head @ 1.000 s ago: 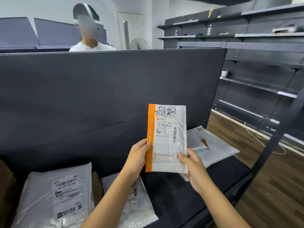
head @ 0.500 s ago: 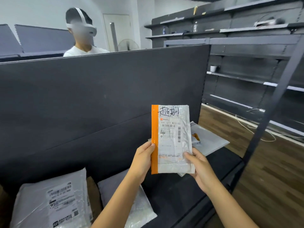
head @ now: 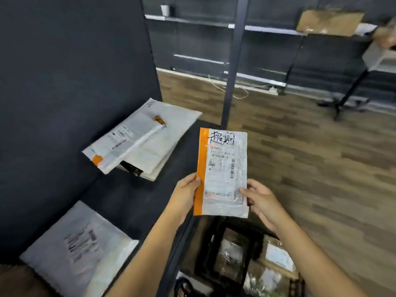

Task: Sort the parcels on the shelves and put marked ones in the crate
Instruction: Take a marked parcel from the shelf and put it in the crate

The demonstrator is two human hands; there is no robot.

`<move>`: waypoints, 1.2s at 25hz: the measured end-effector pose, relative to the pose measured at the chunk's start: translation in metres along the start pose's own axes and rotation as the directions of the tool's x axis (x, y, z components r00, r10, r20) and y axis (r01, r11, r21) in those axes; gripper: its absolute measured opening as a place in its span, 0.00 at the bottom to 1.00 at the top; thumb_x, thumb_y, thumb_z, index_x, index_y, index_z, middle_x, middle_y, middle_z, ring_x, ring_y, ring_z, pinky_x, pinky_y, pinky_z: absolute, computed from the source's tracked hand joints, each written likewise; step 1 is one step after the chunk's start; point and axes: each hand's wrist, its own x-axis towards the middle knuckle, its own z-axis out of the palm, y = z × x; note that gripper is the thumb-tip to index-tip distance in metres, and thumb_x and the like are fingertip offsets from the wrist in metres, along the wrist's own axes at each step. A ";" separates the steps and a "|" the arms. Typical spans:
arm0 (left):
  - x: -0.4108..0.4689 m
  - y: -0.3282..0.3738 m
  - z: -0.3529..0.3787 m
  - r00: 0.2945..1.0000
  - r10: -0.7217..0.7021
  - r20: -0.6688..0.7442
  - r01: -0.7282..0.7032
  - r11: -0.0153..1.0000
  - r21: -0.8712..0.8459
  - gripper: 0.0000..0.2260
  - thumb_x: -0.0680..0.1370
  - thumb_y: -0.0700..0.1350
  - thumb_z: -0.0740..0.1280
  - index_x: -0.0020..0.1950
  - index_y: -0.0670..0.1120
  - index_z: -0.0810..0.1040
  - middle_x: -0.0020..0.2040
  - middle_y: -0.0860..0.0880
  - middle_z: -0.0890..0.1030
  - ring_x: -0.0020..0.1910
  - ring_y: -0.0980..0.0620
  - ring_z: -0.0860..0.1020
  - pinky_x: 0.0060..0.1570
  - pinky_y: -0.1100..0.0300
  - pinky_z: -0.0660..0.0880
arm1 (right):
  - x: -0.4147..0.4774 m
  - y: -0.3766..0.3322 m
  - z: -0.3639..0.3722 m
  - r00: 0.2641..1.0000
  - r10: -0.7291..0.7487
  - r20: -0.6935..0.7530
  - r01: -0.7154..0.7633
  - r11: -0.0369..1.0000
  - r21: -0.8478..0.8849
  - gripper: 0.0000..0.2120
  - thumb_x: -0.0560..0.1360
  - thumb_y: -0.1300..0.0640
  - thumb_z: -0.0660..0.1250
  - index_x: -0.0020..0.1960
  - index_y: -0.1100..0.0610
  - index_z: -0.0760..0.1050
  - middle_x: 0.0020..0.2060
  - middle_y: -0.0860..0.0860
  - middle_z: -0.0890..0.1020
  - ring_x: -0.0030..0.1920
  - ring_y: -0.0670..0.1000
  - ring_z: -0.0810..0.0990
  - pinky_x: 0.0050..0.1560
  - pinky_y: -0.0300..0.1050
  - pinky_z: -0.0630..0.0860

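I hold a flat white parcel (head: 225, 172) with an orange left strip and black handwritten marks on top, upright in front of me. My left hand (head: 186, 194) grips its orange edge and my right hand (head: 259, 200) grips its lower right edge. Below my hands, on the floor, stands a black crate (head: 205, 254) with wrapped parcels (head: 233, 258) inside. A stack of white mailers (head: 141, 138) lies on the dark shelf (head: 139, 202) to the left. Another grey-white mailer (head: 79, 245) lies at the shelf's near left.
A black metal upright post (head: 233, 61) rises just beyond the held parcel. Wooden floor (head: 310, 157) spreads to the right, with a white cable (head: 235, 91) along the far dark shelving (head: 267, 31). A cardboard box (head: 330, 22) sits on a far shelf. A black stand (head: 351, 91) is at right.
My view has swung right and down: the crate on the floor has come into view and the person behind the partition has gone out. The parcel stays in both hands.
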 end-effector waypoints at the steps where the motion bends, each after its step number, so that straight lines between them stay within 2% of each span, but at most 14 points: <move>1: 0.007 -0.016 0.009 0.999 -0.037 0.024 0.036 0.998 0.044 0.13 0.82 0.41 0.56 0.56 0.46 0.81 0.54 0.45 0.84 0.54 0.45 0.82 0.57 0.47 0.77 | -0.002 0.016 -0.013 0.999 0.034 -0.040 -0.034 0.999 -0.002 0.09 0.77 0.66 0.62 0.51 0.55 0.77 0.45 0.53 0.83 0.36 0.44 0.82 0.39 0.42 0.76; 4: 0.026 -0.075 0.036 0.983 -0.163 0.088 0.143 0.970 0.199 0.12 0.82 0.43 0.57 0.56 0.50 0.79 0.55 0.48 0.83 0.50 0.50 0.82 0.49 0.57 0.79 | -0.006 0.077 -0.052 0.973 0.168 -0.158 -0.168 0.986 0.011 0.07 0.77 0.65 0.63 0.50 0.55 0.76 0.49 0.54 0.83 0.43 0.51 0.81 0.45 0.46 0.75; 7: 0.040 -0.147 0.047 0.948 -0.293 0.126 0.255 0.933 0.255 0.12 0.81 0.39 0.58 0.63 0.44 0.74 0.53 0.48 0.81 0.45 0.57 0.81 0.42 0.68 0.78 | -0.006 0.151 -0.079 0.897 0.315 -0.311 -0.302 0.949 0.089 0.06 0.77 0.64 0.63 0.49 0.55 0.77 0.46 0.54 0.82 0.45 0.58 0.79 0.47 0.48 0.68; 10: 0.055 -0.218 0.048 0.900 -0.407 0.154 0.337 0.876 0.344 0.15 0.81 0.36 0.56 0.68 0.41 0.69 0.56 0.50 0.76 0.53 0.56 0.76 0.43 0.75 0.73 | 0.003 0.222 -0.091 0.816 0.437 -0.379 -0.429 0.897 0.109 0.06 0.76 0.64 0.64 0.47 0.54 0.77 0.43 0.54 0.81 0.44 0.60 0.78 0.42 0.44 0.68; 14: 0.087 -0.321 0.042 0.855 -0.516 0.050 0.464 0.805 0.370 0.21 0.75 0.42 0.62 0.68 0.48 0.65 0.69 0.43 0.71 0.66 0.46 0.72 0.67 0.55 0.68 | 0.031 0.325 -0.100 0.737 0.542 -0.404 -0.553 0.827 0.103 0.07 0.74 0.66 0.66 0.49 0.56 0.79 0.43 0.56 0.81 0.47 0.57 0.78 0.49 0.48 0.70; 15: 0.095 -0.347 0.040 0.844 -0.535 0.038 0.483 0.789 0.379 0.21 0.75 0.43 0.62 0.68 0.48 0.66 0.69 0.43 0.71 0.66 0.47 0.72 0.67 0.54 0.68 | 0.041 0.350 -0.102 0.724 0.554 -0.411 -0.573 0.815 0.088 0.08 0.74 0.65 0.66 0.49 0.56 0.79 0.44 0.56 0.82 0.48 0.57 0.79 0.50 0.48 0.71; 16: 0.103 -0.369 0.037 0.829 -0.558 0.030 0.500 0.765 0.405 0.19 0.78 0.41 0.61 0.69 0.48 0.66 0.68 0.48 0.72 0.65 0.50 0.72 0.63 0.60 0.70 | 0.050 0.372 -0.104 0.718 0.565 -0.407 -0.585 0.806 0.086 0.08 0.74 0.66 0.66 0.49 0.55 0.78 0.45 0.56 0.83 0.49 0.57 0.80 0.51 0.49 0.72; 18: 0.118 -0.395 0.031 0.816 -0.577 0.026 0.510 0.741 0.437 0.17 0.81 0.37 0.56 0.70 0.47 0.67 0.60 0.53 0.72 0.58 0.55 0.71 0.45 0.73 0.71 | 0.069 0.404 -0.110 0.711 0.565 -0.419 -0.597 0.800 0.065 0.10 0.74 0.68 0.64 0.47 0.55 0.78 0.45 0.57 0.83 0.47 0.56 0.79 0.52 0.50 0.73; 20: 0.132 -0.422 0.027 0.806 -0.592 0.015 0.520 0.720 0.459 0.18 0.81 0.36 0.55 0.71 0.45 0.67 0.57 0.51 0.73 0.56 0.56 0.70 0.40 0.76 0.67 | 0.087 0.430 -0.114 0.694 0.569 -0.440 -0.614 0.787 0.049 0.10 0.74 0.68 0.63 0.50 0.58 0.78 0.43 0.55 0.82 0.45 0.55 0.79 0.50 0.48 0.72; 23: 0.155 -0.450 0.023 0.812 -0.584 0.017 0.490 0.697 0.523 0.20 0.81 0.38 0.56 0.74 0.44 0.63 0.64 0.47 0.73 0.61 0.53 0.71 0.50 0.69 0.70 | 0.115 0.459 -0.119 0.692 0.581 -0.428 -0.640 0.768 0.007 0.14 0.74 0.67 0.63 0.58 0.59 0.76 0.45 0.55 0.82 0.45 0.54 0.78 0.48 0.45 0.71; 24: 0.163 -0.458 0.021 0.810 -0.586 0.000 0.495 0.683 0.537 0.21 0.81 0.40 0.56 0.75 0.45 0.61 0.68 0.47 0.70 0.66 0.50 0.69 0.59 0.64 0.69 | 0.123 0.467 -0.119 0.688 0.597 -0.412 -0.664 0.748 -0.026 0.19 0.74 0.65 0.63 0.64 0.59 0.72 0.51 0.58 0.81 0.47 0.55 0.78 0.49 0.46 0.71; 26: 0.173 -0.473 0.014 0.809 -0.586 -0.046 0.502 0.648 0.573 0.23 0.81 0.44 0.57 0.76 0.46 0.57 0.76 0.46 0.62 0.74 0.48 0.62 0.71 0.55 0.61 | 0.135 0.475 -0.122 0.652 0.622 -0.433 -0.729 0.671 -0.133 0.31 0.75 0.62 0.65 0.75 0.59 0.56 0.67 0.60 0.72 0.61 0.59 0.75 0.57 0.47 0.70; 28: 0.169 -0.481 0.004 0.789 -0.605 -0.101 0.541 0.608 0.581 0.24 0.81 0.44 0.57 0.77 0.46 0.56 0.77 0.45 0.60 0.75 0.47 0.61 0.72 0.52 0.60 | 0.136 0.478 -0.124 0.606 0.624 -0.493 -0.784 0.575 -0.235 0.37 0.75 0.61 0.65 0.76 0.61 0.47 0.72 0.60 0.64 0.69 0.59 0.67 0.62 0.46 0.67; 30: 0.157 -0.483 -0.007 0.754 -0.646 -0.119 0.593 0.592 0.546 0.24 0.81 0.42 0.57 0.77 0.46 0.55 0.76 0.45 0.61 0.70 0.46 0.67 0.68 0.53 0.66 | 0.125 0.478 -0.122 0.587 0.627 -0.513 -0.807 0.508 -0.302 0.35 0.75 0.62 0.64 0.76 0.62 0.49 0.72 0.60 0.65 0.69 0.59 0.67 0.60 0.44 0.67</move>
